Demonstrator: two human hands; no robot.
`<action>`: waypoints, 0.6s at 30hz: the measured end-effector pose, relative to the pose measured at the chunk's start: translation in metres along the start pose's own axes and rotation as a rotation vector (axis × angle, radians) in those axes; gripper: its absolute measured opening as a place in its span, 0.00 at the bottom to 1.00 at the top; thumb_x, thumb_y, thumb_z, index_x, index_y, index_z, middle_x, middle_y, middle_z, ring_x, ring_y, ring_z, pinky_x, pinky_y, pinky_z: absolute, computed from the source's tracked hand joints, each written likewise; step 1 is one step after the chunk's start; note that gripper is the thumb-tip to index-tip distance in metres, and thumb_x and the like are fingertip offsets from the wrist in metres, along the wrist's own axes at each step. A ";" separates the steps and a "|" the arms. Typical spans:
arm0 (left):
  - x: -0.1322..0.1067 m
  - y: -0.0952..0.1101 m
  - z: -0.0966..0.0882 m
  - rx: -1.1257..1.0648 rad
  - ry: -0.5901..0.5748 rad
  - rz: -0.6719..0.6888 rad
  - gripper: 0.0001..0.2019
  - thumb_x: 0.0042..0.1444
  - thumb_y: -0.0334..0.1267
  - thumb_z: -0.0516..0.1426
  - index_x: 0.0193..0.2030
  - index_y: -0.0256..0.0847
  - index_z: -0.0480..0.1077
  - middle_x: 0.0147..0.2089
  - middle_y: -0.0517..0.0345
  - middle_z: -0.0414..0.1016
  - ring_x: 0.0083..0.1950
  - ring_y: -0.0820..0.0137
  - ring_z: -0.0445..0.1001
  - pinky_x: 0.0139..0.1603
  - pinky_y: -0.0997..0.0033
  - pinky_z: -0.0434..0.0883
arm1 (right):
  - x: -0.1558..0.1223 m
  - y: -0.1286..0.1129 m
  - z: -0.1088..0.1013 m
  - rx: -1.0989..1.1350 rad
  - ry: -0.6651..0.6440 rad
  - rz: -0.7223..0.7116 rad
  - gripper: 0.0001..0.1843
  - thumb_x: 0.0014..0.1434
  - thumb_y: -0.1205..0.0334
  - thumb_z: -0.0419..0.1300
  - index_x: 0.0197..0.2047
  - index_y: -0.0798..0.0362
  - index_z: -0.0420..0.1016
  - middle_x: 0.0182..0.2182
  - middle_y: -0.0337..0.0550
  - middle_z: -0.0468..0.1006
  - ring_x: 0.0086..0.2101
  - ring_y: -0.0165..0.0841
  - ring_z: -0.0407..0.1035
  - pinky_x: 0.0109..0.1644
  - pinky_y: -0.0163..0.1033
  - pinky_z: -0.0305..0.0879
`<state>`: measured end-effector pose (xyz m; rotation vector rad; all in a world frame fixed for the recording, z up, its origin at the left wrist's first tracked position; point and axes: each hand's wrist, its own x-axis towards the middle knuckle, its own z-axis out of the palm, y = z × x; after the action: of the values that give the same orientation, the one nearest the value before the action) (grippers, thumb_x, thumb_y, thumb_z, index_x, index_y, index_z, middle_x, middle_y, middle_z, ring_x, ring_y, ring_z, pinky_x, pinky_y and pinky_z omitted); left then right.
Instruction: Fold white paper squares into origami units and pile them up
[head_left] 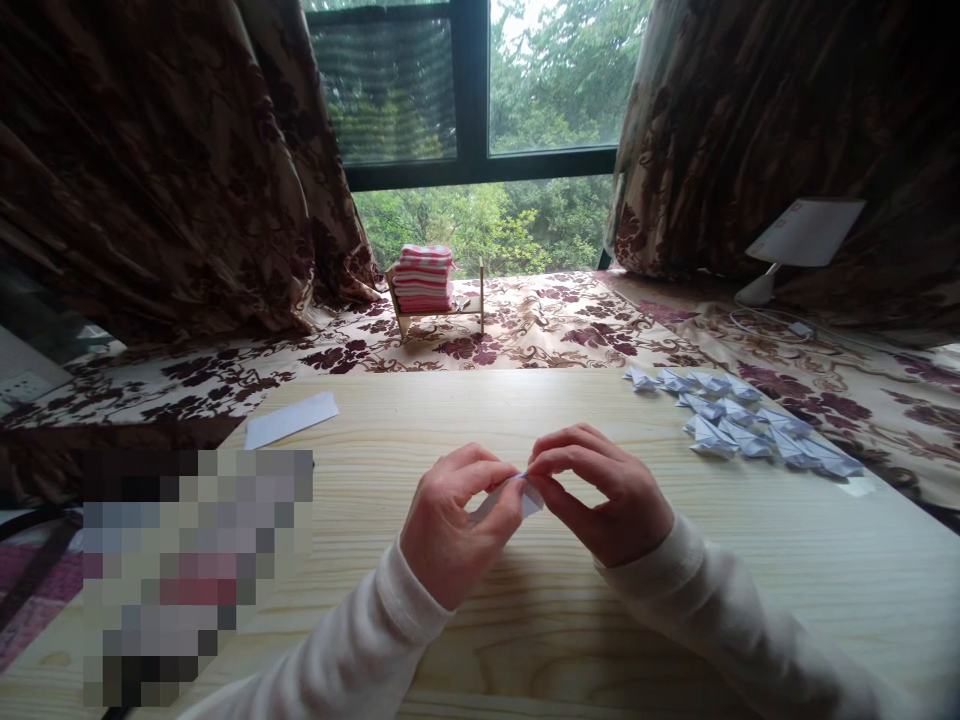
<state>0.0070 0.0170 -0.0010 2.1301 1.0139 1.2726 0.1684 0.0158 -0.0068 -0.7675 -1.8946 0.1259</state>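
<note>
Over the middle of a pale wooden table (pixel 465 410), my left hand (pixel 450 520) and my right hand (pixel 607 495) meet fingertip to fingertip. Both pinch one small piece of white paper (pixel 525 492), mostly hidden between the fingers. Each hand's fingers are curled closed on it. Both arms wear off-white sleeves. At the table's far right lies a heap of several small folded white paper pieces (pixel 739 425), an arm's reach from my right hand.
A flat white paper strip (pixel 291 419) lies at the table's far left edge. A blurred-out patch (pixel 195 570) covers the near left. Beyond the table, a floral cloth carries a small wooden stand with a striped stack (pixel 424 278). Curtains flank the window; a white lamp (pixel 802 240) stands right.
</note>
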 end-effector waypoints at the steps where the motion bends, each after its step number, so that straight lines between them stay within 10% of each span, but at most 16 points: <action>1: 0.000 -0.001 0.000 0.019 0.007 0.017 0.06 0.52 0.29 0.55 0.29 0.34 0.74 0.28 0.54 0.71 0.30 0.70 0.70 0.33 0.70 0.67 | -0.001 0.000 0.001 0.004 -0.005 0.005 0.07 0.53 0.75 0.57 0.31 0.54 0.70 0.28 0.44 0.74 0.30 0.31 0.66 0.34 0.39 0.67; 10: 0.000 -0.004 -0.002 0.170 0.125 0.235 0.05 0.51 0.26 0.57 0.31 0.36 0.73 0.29 0.55 0.72 0.33 0.70 0.69 0.37 0.69 0.67 | -0.010 0.009 0.004 0.187 -0.097 0.288 0.04 0.53 0.67 0.60 0.35 0.54 0.70 0.31 0.43 0.72 0.32 0.31 0.68 0.32 0.37 0.68; 18: 0.001 0.001 -0.005 0.063 0.092 0.082 0.06 0.52 0.28 0.55 0.28 0.35 0.74 0.28 0.54 0.72 0.32 0.70 0.69 0.34 0.71 0.67 | -0.004 0.005 -0.001 0.276 -0.104 0.343 0.07 0.58 0.65 0.55 0.29 0.55 0.70 0.27 0.43 0.72 0.29 0.31 0.67 0.33 0.37 0.65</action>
<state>0.0034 0.0177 0.0025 2.1977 1.0265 1.4070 0.1721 0.0176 -0.0114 -0.9002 -1.7778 0.6388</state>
